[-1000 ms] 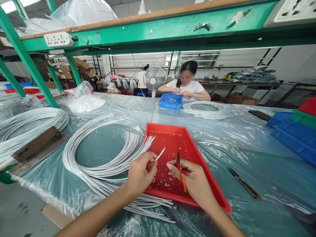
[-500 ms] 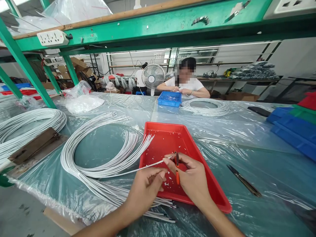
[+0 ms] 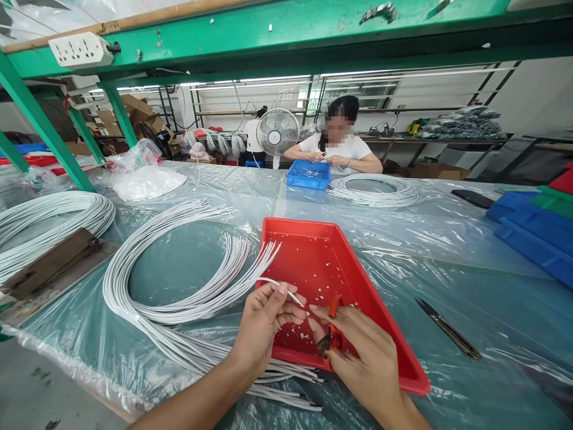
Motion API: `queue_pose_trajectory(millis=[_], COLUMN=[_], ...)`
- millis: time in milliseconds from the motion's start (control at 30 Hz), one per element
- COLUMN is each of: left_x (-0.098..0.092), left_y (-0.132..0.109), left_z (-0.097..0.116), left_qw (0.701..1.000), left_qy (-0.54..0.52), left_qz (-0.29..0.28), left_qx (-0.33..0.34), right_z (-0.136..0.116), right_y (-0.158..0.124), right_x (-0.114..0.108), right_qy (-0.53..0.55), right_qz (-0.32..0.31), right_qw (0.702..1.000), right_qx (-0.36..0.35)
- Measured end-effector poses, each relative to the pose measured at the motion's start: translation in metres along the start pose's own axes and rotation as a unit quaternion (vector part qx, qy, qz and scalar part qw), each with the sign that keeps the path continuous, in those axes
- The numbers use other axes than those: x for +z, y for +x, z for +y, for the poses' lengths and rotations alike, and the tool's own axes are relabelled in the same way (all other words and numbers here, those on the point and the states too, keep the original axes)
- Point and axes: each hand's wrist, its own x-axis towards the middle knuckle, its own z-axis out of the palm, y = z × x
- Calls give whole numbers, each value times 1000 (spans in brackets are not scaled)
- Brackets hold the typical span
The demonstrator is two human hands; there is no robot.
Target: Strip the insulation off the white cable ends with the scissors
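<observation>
Between the thumb and fingers of my left hand [image 3: 264, 325] is pinched the end of a white cable [image 3: 286, 288], which comes off a coiled bundle of white cables [image 3: 119, 280]. My right hand [image 3: 364, 352] is closed around a small orange-handled cutter [image 3: 333, 325]; its dark jaws are partly hidden by my fingers. The right thumb and forefinger are close to the cable's tip. Both hands are over the near part of a red tray [image 3: 304, 245], with small white scraps scattered on its floor. Several loose cable ends lie under my left wrist.
Right of the tray lies a pair of tweezers [image 3: 447, 328]. Blue bins [image 3: 532, 239] are stacked at the far right. A metal-topped block [image 3: 49, 266] and another cable coil [image 3: 58, 203] sit at left. Across the table, a person works behind a blue tray [image 3: 308, 174]. A green shelf beam [image 3: 246, 36] crosses overhead.
My left hand has risen and now pinches the cable end, which my right fingers held before. My right hand has moved down and right, with the orange-handled cutter turned in it.
</observation>
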Motion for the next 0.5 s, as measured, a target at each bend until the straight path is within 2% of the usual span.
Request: queue_pose_trajectory(millis=[100,200,367,500], left_x=[-4,-9,-14,-17], left_y=[3,6,6,6], left_z=[-1,-3,-5,-4], left_qw=[1000,998,992,991], left_qy=[-10,-51,-102,-104], left_qz=[14,9,5,20], left_qx=[-8,-45,-77,-82], right_z=[-7,-16,-23,-19], right_y=[-2,2,3,-1], right_x=[-2,-4,-8,-11], right_qy=[63,143,298,377], right_qz=[-31,-56,-107,-180], right_qw=[993,971,898,829], right_qx=[94,186,305,372])
